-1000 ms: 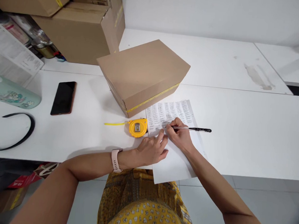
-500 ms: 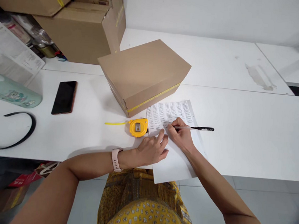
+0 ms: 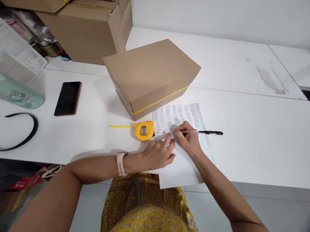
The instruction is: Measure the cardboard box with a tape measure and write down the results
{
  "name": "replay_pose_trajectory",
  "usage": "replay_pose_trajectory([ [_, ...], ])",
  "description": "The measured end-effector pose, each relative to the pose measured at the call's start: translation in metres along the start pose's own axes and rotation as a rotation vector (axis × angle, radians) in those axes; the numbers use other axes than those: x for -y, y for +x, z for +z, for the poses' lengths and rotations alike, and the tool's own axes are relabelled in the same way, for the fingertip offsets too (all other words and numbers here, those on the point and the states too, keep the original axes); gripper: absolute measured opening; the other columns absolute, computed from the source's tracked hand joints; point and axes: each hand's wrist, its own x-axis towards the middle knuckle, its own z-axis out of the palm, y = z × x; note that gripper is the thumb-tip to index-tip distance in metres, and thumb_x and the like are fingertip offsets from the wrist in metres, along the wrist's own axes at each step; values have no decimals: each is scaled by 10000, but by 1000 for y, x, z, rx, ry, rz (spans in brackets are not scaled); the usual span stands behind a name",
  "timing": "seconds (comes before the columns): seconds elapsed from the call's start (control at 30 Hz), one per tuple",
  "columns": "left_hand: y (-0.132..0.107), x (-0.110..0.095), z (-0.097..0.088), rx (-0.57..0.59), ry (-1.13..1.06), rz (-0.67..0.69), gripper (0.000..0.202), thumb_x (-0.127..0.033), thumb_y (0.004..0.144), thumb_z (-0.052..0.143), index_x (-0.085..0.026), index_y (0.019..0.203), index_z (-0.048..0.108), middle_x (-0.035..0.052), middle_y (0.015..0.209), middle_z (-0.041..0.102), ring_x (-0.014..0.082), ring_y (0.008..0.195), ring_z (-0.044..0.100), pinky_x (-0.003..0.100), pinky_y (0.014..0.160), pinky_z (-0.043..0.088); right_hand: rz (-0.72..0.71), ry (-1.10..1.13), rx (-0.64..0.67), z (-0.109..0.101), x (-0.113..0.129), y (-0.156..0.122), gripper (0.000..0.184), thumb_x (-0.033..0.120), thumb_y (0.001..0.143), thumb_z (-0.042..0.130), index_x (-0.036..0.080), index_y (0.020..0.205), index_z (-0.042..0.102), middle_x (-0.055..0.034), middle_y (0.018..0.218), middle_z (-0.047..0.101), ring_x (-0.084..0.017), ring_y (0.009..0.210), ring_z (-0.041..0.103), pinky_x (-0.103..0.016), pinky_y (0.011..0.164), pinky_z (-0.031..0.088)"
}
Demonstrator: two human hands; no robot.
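My right hand grips a black-capped pen, its tip down on a paper sheet filled with columns of handwriting in its upper part. Resting on the same sheet, my left hand has its fingers loosely bent and apart, with nothing in it. A yellow tape measure lies just beyond my left hand, a short length of its blade pulled out to the left. Behind the sheet stands a closed cardboard box with a yellow strip along its side, covering the sheet's upper left corner.
To the left lie a phone, a black curved band and a pale green bottle. Larger cardboard boxes are stacked at the back left. The sheet overhangs the front edge of the white table.
The view has shifted slightly. Both hands, the pen and the sheet keep nearly the same places, and the pen tip stays on the written lines.
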Motion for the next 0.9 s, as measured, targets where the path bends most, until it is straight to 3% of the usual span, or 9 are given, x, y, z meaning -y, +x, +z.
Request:
replay_pose_trajectory([
  [0.9,-2,0,0,-34,51,15,519,-427,1011,491,-90,1396,577,260,1491,549,232,773,731,341,599,563,3,-14,-28,0,-1,0,206,235,810,625,244,670,473,51,589,443,-124,558,409,-273,522,338],
])
